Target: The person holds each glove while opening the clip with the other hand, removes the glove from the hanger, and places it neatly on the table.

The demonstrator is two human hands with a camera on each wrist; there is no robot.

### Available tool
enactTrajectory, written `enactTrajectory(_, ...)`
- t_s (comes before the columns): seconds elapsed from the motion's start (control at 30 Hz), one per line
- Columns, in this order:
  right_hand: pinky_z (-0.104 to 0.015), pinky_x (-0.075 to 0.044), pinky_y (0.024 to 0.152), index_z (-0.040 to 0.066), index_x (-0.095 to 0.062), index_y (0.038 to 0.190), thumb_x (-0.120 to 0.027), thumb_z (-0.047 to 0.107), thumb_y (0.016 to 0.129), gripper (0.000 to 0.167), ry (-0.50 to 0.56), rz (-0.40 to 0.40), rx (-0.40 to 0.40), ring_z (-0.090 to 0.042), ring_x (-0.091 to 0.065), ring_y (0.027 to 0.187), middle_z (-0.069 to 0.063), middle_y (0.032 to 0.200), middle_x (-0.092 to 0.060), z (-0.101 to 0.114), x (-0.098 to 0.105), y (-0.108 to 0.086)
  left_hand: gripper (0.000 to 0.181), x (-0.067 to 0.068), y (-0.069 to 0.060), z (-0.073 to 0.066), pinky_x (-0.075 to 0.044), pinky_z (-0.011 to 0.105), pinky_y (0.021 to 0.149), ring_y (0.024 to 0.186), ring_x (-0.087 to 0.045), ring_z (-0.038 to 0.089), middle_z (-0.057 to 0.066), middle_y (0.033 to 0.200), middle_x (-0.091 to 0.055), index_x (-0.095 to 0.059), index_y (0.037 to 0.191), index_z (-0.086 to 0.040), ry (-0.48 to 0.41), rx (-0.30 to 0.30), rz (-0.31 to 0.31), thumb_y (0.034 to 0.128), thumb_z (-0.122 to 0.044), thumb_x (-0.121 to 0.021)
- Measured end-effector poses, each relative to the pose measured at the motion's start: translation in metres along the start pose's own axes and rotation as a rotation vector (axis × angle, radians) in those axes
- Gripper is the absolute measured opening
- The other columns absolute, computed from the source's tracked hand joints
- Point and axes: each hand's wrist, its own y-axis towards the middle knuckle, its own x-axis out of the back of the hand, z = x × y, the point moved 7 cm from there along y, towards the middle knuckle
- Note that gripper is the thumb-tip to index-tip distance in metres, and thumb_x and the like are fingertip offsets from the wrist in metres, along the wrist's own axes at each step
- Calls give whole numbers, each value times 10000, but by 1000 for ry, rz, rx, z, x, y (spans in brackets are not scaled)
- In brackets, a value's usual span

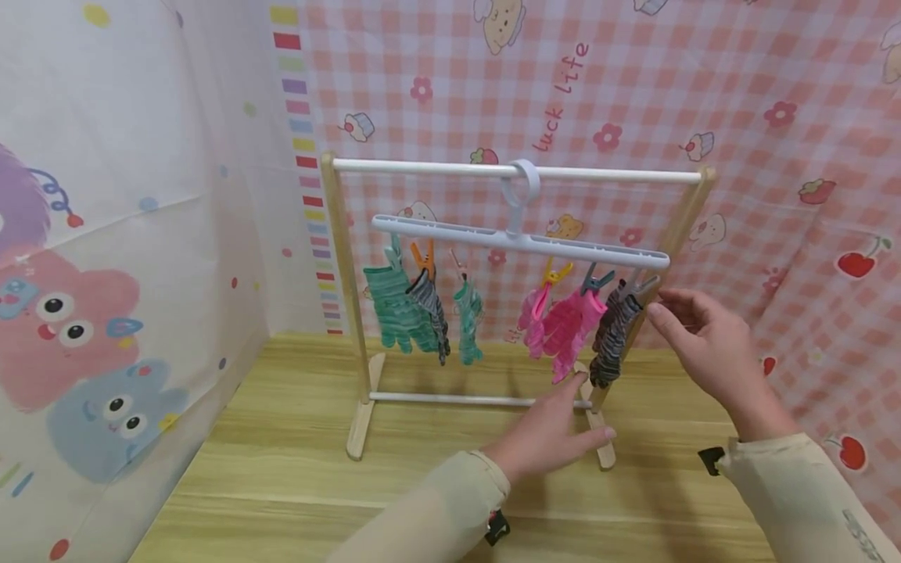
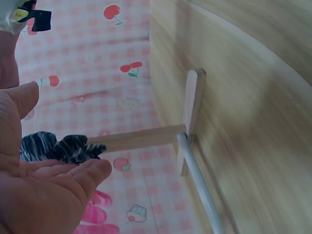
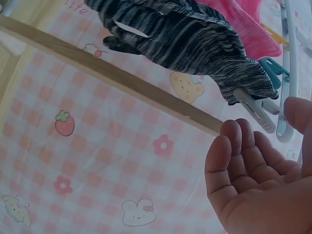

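A black-and-grey glove (image 1: 614, 340) hangs from a grey clip (image 1: 642, 285) at the right end of a pale hanger (image 1: 591, 249). Beside that clip is the right hand (image 1: 711, 352), fingers slightly bent and parted from the thumb, nothing held; the right wrist view shows a gap between the fingers and the clip (image 3: 254, 110). Below the gloves, the left hand (image 1: 545, 434) is spread with its palm towards the striped glove. In the left wrist view the glove's fingertips (image 2: 78, 148) lie just over its fingers; whether they touch I cannot tell.
The hanger hooks over the white top bar (image 1: 422, 166) of a wooden stand (image 1: 345, 297) on a wood-grain table (image 1: 281, 485). Pink gloves (image 1: 566, 324) and green gloves (image 1: 397, 305) hang from other clips, with another striped glove (image 1: 431, 309) on the left. Patterned cloths (image 1: 450, 70) stand behind.
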Motion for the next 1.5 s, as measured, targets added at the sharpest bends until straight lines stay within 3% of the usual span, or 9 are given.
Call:
enactTrajectory(0.17,-44,-445,755,49,-600,1481,-579,455,1098,559,44,-43,-16,185,-537,912,-181,1265,-723,3,3,3,956,-6,12,-9,-395,361,1259,1563,-422,187,46,1740,-343,-201,1707,-138,-46,-34,-15,1002,-532,-711)
enactTrajectory(0.3,-59,-469,746,72,-603,1484,-567,483,1095,567,77,-59,-26,148,-575,921,117,1145,-687,6,4,5,983,-6,20,-13,-467,336,1193,1464,-539,186,94,1694,-414,-171,1706,-129,-99,-11,-63,994,-519,-724)
enactTrajectory(0.43,-61,-494,728,57,-603,1480,-567,484,1095,576,124,-65,-30,128,-602,916,295,1041,-619,10,5,6,1024,-2,29,-17,-430,362,1234,1526,-468,202,98,1724,-364,-128,1716,-129,-127,10,-137,988,-535,-723)
enactTrajectory(0.67,-66,-524,741,45,-613,1462,-580,478,1090,572,171,-67,-65,102,-623,917,243,1026,-652,9,4,8,992,4,44,-26,-424,397,1245,1545,-436,186,59,1722,-364,-128,1719,-172,-195,38,-260,1000,-531,-710)
enactTrajectory(0.83,-66,-529,754,5,-620,1428,-589,430,1096,541,223,-56,-79,83,-631,897,268,1002,-652,9,0,10,978,7,49,-34,-431,397,1242,1535,-444,184,39,1716,-366,-117,1718,-203,-167,56,-338,1005,-500,-716)
enactTrajectory(1.13,-90,-544,748,-14,-627,1363,-613,409,1088,504,258,-50,-81,61,-638,875,246,987,-678,13,-3,10,752,15,50,-38,-513,360,1152,1348,-610,178,77,1504,-593,-366,1599,-132,-128,109,-462,1001,-379,-750)
enactTrajectory(1.37,-96,-544,746,-3,-630,1347,-647,402,1073,489,267,-49,-86,61,-645,882,259,984,-671,12,-4,11,480,18,49,-36,-570,340,1028,1171,-678,161,67,1310,-694,-553,1435,-108,-112,123,-472,1029,-302,-721)
enactTrajectory(1.5,-104,-524,729,29,-650,1330,-677,411,1056,471,257,-52,-98,50,-624,890,263,973,-655,11,-4,10,272,20,48,-39,-592,322,936,1083,-717,155,41,1182,-751,-645,1282,-115,-47,100,-470,1048,-247,-683)
